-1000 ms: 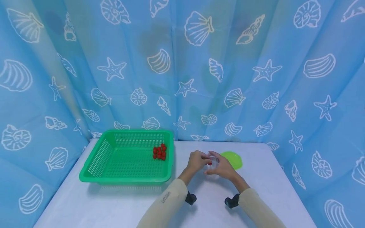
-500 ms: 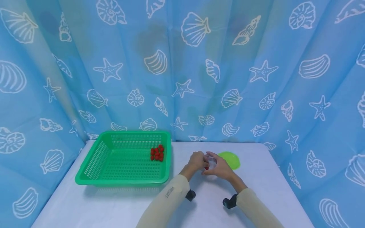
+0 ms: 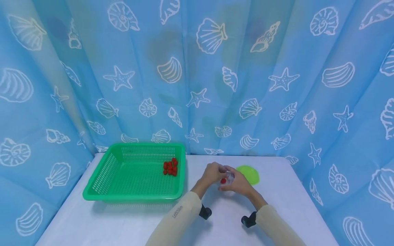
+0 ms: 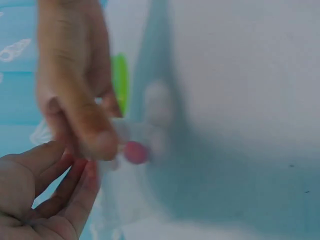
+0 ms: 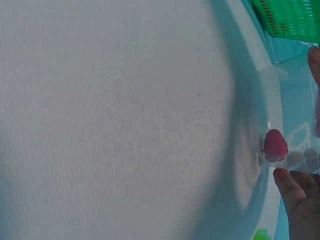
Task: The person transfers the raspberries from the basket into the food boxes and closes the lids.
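My right hand (image 3: 240,184) grips a small clear plastic container (image 5: 295,95) just over the table, thumb and fingers spread around it. A red raspberry (image 5: 275,146) lies inside against the wall, also showing through the plastic in the head view. The left hand (image 3: 213,173) is at the container's mouth; its relaxed fingers (image 4: 82,192) reach toward the rim in the left wrist view, with nothing seen in them. The head view partly hides its fingertips behind the container and the other hand.
To the left stands a green slotted basket (image 3: 132,197) with several red raspberries (image 3: 170,166) in its right end. A light green flat round piece (image 3: 250,175) lies behind the right hand on the white table (image 3: 227,229). A blue shell-patterned curtain (image 3: 197,82) surrounds the table.
A second ago the left fingertips pinched the raspberry at the container. Now the raspberry sits inside the container and the left fingers have come off it. The right hand keeps its hold.
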A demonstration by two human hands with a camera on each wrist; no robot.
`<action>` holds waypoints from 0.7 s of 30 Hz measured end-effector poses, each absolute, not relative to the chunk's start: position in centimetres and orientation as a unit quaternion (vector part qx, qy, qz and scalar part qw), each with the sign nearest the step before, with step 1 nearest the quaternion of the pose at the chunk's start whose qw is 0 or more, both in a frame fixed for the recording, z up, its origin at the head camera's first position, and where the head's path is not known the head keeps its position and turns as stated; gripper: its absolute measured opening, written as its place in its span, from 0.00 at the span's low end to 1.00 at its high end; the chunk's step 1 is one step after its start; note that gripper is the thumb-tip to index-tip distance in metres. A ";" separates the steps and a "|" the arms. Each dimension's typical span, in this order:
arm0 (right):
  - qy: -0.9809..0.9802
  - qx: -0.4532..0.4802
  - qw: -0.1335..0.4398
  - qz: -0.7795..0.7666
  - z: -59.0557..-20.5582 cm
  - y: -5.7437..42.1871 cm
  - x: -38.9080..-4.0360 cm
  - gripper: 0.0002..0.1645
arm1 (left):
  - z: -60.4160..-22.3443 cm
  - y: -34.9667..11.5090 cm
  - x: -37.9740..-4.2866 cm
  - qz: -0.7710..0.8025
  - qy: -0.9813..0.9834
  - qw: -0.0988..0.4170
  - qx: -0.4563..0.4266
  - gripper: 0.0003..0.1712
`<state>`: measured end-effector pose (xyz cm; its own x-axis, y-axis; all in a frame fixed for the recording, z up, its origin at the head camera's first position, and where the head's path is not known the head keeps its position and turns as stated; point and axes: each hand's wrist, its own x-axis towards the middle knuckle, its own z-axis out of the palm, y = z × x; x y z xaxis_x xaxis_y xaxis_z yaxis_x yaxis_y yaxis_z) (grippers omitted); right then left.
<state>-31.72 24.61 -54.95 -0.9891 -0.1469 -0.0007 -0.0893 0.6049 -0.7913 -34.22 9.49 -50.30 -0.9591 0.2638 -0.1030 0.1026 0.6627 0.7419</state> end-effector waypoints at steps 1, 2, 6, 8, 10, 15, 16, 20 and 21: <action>0.895 -0.065 0.035 -0.440 -55.1 24.6 -31.7 0.61 | -50.0 9.2 -34.1 0.404 0.903 0.095 0.110 0.09; 0.895 -0.063 0.035 -0.440 -55.2 24.5 -31.6 0.61 | -49.6 8.9 -34.0 0.410 0.900 0.088 0.119 0.10; 0.893 -0.055 0.036 -0.446 -55.3 24.4 -31.5 0.60 | -47.7 7.3 -34.3 0.427 0.888 0.057 0.160 0.11; 0.894 -0.052 0.036 -0.443 -55.3 24.3 -31.6 0.61 | -46.6 6.2 -34.8 0.447 0.877 0.052 0.168 0.12; 0.897 -0.050 0.040 -0.438 -55.3 24.3 -31.7 0.62 | -45.5 5.0 -35.4 0.489 0.857 0.062 0.153 0.14; 0.900 -0.043 0.042 -0.431 -55.5 24.4 -31.7 0.62 | -43.4 1.2 -37.4 0.639 0.758 0.097 0.086 0.17; 0.900 -0.043 0.042 -0.431 -55.6 24.3 -31.8 0.62 | -43.2 0.3 -37.9 0.660 0.741 0.098 0.081 0.18; 0.902 -0.044 0.037 -0.427 -55.5 24.3 -31.8 0.62 | -42.8 -3.3 -39.6 0.709 0.695 0.103 0.064 0.20; 0.903 -0.045 0.036 -0.426 -55.5 24.2 -31.8 0.62 | -42.8 -4.2 -40.0 0.718 0.686 0.103 0.057 0.20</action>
